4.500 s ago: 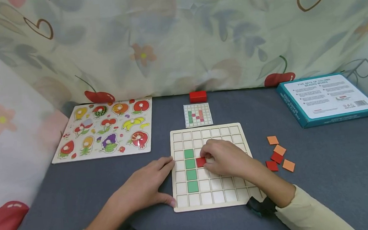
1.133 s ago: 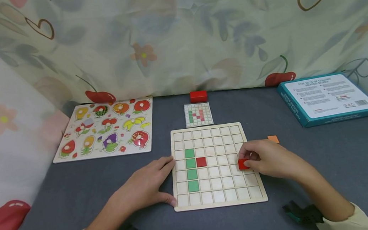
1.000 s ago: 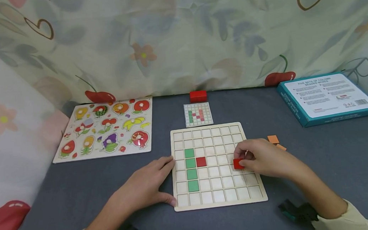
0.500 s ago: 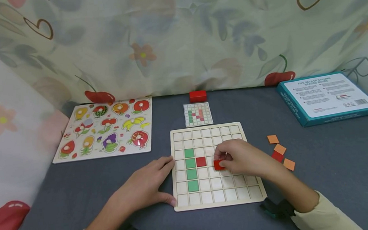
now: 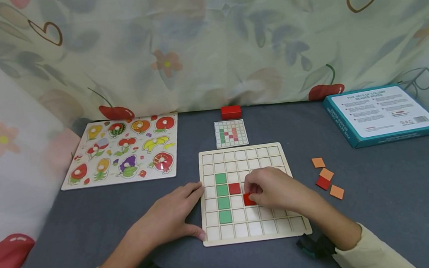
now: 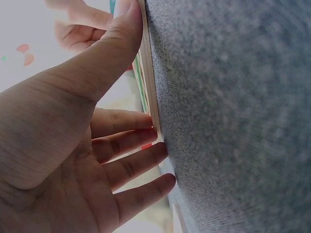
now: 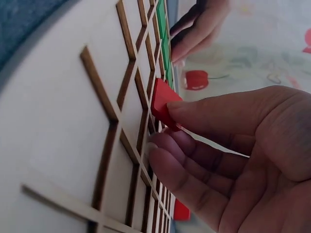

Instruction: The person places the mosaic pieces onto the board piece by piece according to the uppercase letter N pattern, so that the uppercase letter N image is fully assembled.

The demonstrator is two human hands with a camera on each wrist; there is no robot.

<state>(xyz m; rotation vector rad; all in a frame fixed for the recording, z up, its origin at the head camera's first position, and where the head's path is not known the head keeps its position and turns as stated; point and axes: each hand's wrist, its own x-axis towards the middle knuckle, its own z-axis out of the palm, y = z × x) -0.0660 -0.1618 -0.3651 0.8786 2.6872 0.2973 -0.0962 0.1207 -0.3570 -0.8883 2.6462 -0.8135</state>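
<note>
A wooden grid board [image 5: 262,229] lies on the table, with several green tiles [image 5: 224,202] in one column and one red tile [image 5: 234,188] seated beside them. My right hand [image 5: 278,187] pinches another red tile [image 5: 248,199] between thumb and fingers, over a cell one column right and one row nearer me. In the right wrist view that pinched tile [image 7: 165,99] tilts against the grid ribs. My left hand [image 5: 171,216] rests along the board's left edge, its thumb and fingertips touching the rim, fingers fairly straight in the left wrist view.
Loose orange tiles [image 5: 337,192] and one red tile [image 5: 323,183] lie right of the board. Behind it are a small pattern card [image 5: 231,133] and a red block [image 5: 231,112]. A fruit puzzle [image 5: 120,153] lies at left, a teal box [image 5: 385,116] at right.
My right hand seated one red tile, took another from the loose pile, and carried it left across the board to beside the seated one. My left hand has stayed at the edge.
</note>
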